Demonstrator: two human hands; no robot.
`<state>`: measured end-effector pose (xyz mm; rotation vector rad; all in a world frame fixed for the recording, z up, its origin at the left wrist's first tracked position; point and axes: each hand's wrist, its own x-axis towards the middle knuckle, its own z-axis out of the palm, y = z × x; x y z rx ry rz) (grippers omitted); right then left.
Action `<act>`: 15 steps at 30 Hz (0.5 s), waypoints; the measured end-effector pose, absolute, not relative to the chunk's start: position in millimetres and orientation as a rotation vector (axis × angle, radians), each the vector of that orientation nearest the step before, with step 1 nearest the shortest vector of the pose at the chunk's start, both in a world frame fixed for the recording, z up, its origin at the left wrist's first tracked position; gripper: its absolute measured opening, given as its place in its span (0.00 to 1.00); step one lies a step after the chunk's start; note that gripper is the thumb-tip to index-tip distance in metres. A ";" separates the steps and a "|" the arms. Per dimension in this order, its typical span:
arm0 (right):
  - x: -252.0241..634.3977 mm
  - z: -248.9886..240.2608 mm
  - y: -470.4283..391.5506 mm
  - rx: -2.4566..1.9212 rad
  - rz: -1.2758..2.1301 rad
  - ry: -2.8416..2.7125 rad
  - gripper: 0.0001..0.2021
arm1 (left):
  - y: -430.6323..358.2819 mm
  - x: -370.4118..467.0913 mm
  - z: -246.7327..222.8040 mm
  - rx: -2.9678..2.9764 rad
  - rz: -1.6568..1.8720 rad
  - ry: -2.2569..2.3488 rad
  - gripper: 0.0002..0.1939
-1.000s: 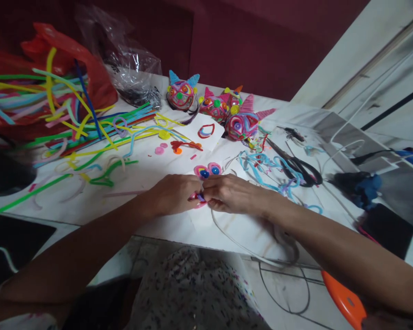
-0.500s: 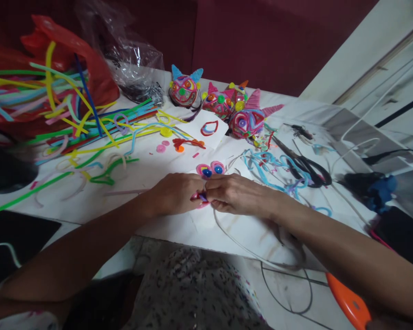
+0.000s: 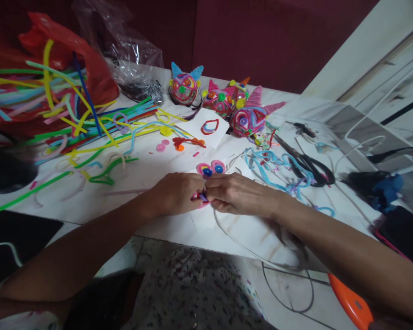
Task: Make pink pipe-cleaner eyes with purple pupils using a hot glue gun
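My left hand point(image 3: 177, 193) and my right hand point(image 3: 236, 195) meet over a white sheet of paper point(image 3: 223, 229), fingers closed. Between their fingertips shows a small pipe cleaner shape point(image 3: 202, 198) in red, pink and purple; my fingers cover much of it. Just beyond my knuckles lie two pink pipe cleaner loops with blue button centres, a left eye shape point(image 3: 204, 170) and a right eye shape point(image 3: 218, 167). Another white paper point(image 3: 201, 120) farther back bears a red, white and blue pipe cleaner loop point(image 3: 209, 127).
Several decorated balls with horns point(image 3: 185, 88) stand at the back. Loose pipe cleaners point(image 3: 99, 133) and a red bag point(image 3: 99, 75) fill the left. Black-handled scissors point(image 3: 316, 169) and blue pipe cleaner scraps point(image 3: 268, 169) lie right. Orange pieces point(image 3: 189, 142) sit mid-table.
The view has shifted very slightly, so things at the right sit a little farther right. Both hands keep their place and grip on the pipe cleaner shape.
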<state>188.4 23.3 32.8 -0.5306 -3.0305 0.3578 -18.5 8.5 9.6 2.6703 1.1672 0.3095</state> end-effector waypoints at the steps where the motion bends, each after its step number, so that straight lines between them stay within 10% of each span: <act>1: 188.1 33.3 23.5 -0.532 0.355 -3.037 0.10 | 8.4 -18.5 9.4 2.672 0.307 1.168 0.09; 15: 179.1 36.1 22.4 -0.561 0.386 -3.037 0.10 | 7.1 -18.1 13.2 2.668 0.258 1.188 0.10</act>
